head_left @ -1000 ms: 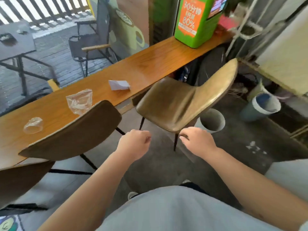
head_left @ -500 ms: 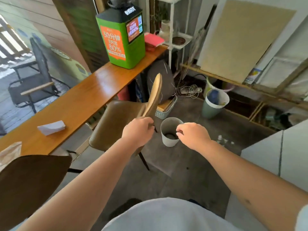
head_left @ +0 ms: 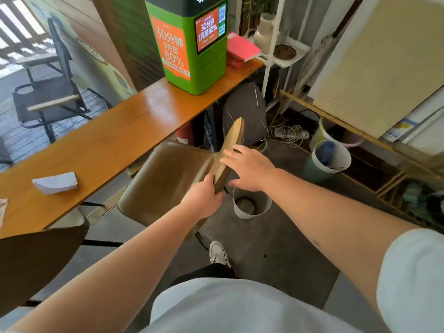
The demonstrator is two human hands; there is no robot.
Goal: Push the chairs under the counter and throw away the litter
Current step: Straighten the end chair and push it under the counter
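Working the tan chair (head_left: 165,179) first. My left hand (head_left: 204,199) is wrapped around the near edge of its backrest (head_left: 230,150), fingers closed on it. My right hand (head_left: 248,168) is spread flat against the back face of the same backrest, fingers apart — that's the pushing surface, the left is there to steer. Two contact points so the chair doesn't yaw when I shove it.

Chair position: seat front sits just at the counter (head_left: 108,140) edge, most of the seat out in the open, backrest edge-on to me. Not tucked yet. Probably needs a straight push toward the counter; legs mostly hidden, so can't tell what they'd catch on.

The second, darker chair (head_left: 36,263) is at lower left, backrest near the counter edge — how far under, can't tell.

Litter: folded white paper (head_left: 55,183) on the counter top, plus a scrap of something at the far left frame edge, too cropped to identify. The white bin (head_left: 251,205) stands on the floor just right of the tan chair, close enough to clip if I swing wide. A second bin (head_left: 329,157) sits further back.
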